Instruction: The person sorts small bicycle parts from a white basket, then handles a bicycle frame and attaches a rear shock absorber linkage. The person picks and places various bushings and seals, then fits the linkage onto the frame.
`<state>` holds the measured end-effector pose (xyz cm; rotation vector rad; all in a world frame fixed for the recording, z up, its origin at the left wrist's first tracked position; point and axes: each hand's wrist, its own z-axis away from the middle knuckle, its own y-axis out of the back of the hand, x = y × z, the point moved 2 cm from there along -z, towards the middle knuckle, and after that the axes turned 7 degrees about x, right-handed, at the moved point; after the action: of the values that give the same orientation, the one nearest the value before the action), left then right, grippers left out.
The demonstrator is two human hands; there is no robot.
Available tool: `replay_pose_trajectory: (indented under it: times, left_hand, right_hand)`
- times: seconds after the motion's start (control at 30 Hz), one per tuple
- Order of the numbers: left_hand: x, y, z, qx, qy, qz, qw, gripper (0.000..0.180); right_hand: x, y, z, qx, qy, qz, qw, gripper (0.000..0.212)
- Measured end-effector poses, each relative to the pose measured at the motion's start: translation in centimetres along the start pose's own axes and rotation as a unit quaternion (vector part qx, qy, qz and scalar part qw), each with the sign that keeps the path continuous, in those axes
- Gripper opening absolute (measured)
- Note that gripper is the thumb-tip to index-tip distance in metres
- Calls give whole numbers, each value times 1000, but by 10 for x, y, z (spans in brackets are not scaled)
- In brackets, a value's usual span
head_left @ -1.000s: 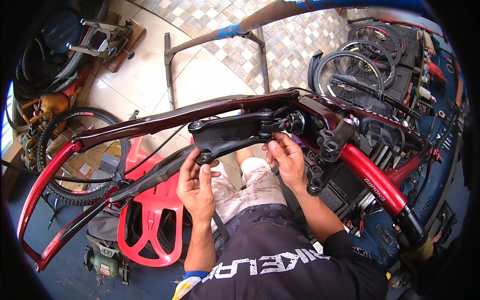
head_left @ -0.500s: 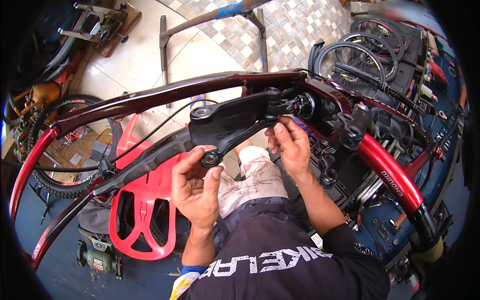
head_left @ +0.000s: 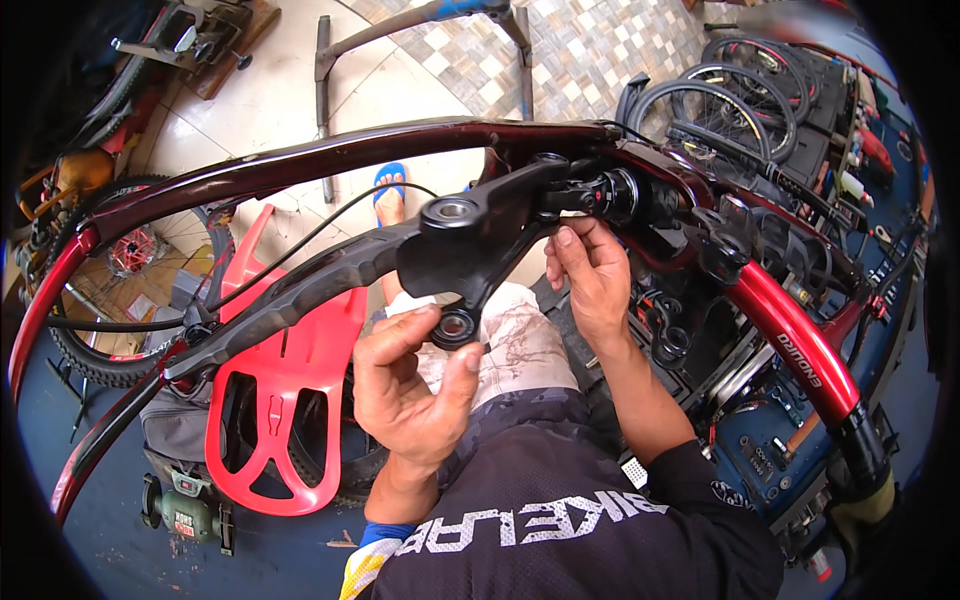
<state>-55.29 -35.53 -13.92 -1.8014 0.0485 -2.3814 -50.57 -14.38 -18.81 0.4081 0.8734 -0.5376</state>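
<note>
A dark red bicycle frame [head_left: 330, 150] spans the view in front of me. Attached to it is a black rocker link [head_left: 425, 270] with round bearing eyes at its left ends. My left hand [head_left: 415, 385] has its index finger and thumb around the lower bearing eye [head_left: 456, 328]. Beneath the link's right end, my right hand [head_left: 592, 285] is closed with thumb against fingers at the joint beside the rear shock [head_left: 620, 195]. The link partly hides those right fingertips. A black chainstay [head_left: 290, 295] runs from behind the link to the lower left.
A red moulded plastic piece with cutouts [head_left: 275, 400] stands at the left, near a bicycle wheel [head_left: 60, 340]. A bench vise-like green tool [head_left: 190, 510] sits below it. Wheels [head_left: 710, 110] and tools fill the right side. Another bare frame [head_left: 390, 40] stands beyond.
The link's left end has shifted right and tilted, showing more of its upper bearing eye. My left hand has moved right with it. My right hand stays near the shock joint.
</note>
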Motion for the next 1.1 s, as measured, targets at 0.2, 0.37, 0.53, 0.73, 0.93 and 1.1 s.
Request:
replay_pose_trajectory:
  times: [0.2, 0.37, 0.53, 0.73, 0.93, 1.1]
  left_hand:
    - [-11, 0, -10, 51, -12, -35, 998, 32]
    - [-17, -1, -19, 80, 9, -73, 994, 29]
    - [-27, -3, -21, 120, -23, -99, 988, 26]
    - [-33, -2, -25, 116, -34, -125, 985, 27]
    - [-36, -2, -26, 136, -21, -107, 985, 26]
    - [-39, 0, -28, 133, -20, -103, 986, 26]
  right_hand:
    - [-2, 1, -1, -11, 34, 41, 999, 18]
    - [8, 4, -2, -15, 63, -2, 998, 17]
    - [3, 2, 5, -29, 79, 6, 996, 24]
    - [10, 5, 12, -51, 100, -13, 994, 31]
    - [12, 5, 12, -68, 109, -16, 992, 33]
    - [12, 5, 10, -63, 107, -21, 992, 30]
